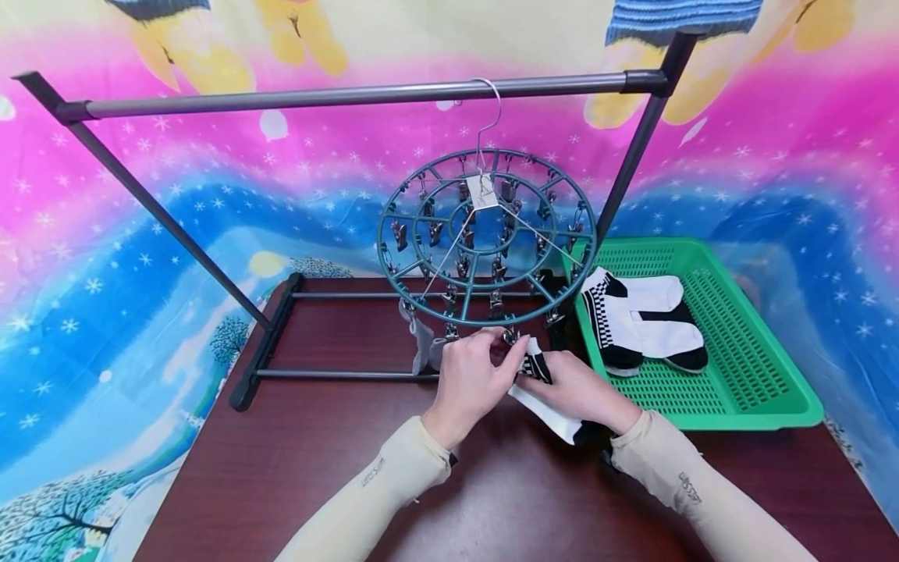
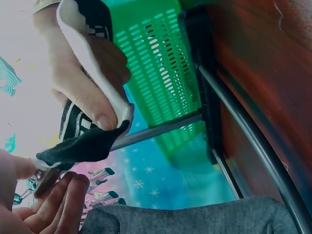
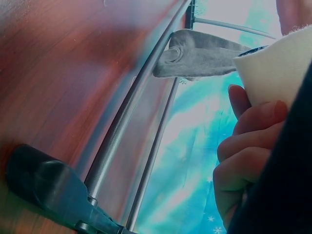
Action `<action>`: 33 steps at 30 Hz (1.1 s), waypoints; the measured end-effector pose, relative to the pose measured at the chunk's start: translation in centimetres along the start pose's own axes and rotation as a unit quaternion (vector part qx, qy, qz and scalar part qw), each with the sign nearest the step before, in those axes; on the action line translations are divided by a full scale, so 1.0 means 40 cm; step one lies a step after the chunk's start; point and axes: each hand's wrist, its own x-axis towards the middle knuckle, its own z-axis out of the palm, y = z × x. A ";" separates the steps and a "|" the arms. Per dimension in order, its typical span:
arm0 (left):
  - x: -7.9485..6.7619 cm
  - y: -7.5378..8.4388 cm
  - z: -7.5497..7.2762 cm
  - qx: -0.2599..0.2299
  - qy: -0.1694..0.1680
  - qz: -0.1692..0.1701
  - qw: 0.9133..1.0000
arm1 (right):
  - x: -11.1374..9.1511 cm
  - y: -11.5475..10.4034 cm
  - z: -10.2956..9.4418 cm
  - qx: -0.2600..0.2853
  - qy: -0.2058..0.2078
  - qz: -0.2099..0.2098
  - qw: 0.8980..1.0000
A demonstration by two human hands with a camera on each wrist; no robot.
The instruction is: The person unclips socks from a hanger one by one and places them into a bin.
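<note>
My left hand (image 1: 474,382) pinches a metal clip (image 1: 511,336) at the front rim of the round green hanger (image 1: 467,318). In the left wrist view the clip (image 2: 45,184) sits right at the black edge of a white-and-black sock (image 2: 83,148). My right hand (image 1: 572,388) grips that sock (image 1: 544,412), thumb on one side and fingers on the other; its white end hangs below the hand. Just left of my hands, a grey sock (image 1: 421,343) hangs from the hanger; it shows large in the right wrist view too.
The hanger hooks over the top bar (image 1: 337,97) of a dark metal rack. At the right, a green basket (image 1: 765,367) holds several white-and-black socks (image 1: 649,324). The rack's lower bars (image 1: 351,375) run just above the brown table (image 1: 337,476).
</note>
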 end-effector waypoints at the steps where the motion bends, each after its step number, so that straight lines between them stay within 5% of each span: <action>1: 0.002 0.000 0.001 -0.002 0.000 -0.004 1.000 | 0.001 0.000 0.000 0.001 -0.001 0.003 1.000; 8: 0.008 0.002 0.007 0.005 0.010 -0.013 1.000 | 0.001 0.002 0.001 0.005 -0.005 0.005 1.000; 16: 0.011 0.002 0.008 0.038 0.026 0.018 0.999 | -0.001 0.004 0.000 0.004 -0.004 0.008 1.000; 33: 0.002 0.003 0.004 0.021 0.018 0.059 0.998 | -0.003 0.008 -0.004 0.020 -0.006 0.013 1.000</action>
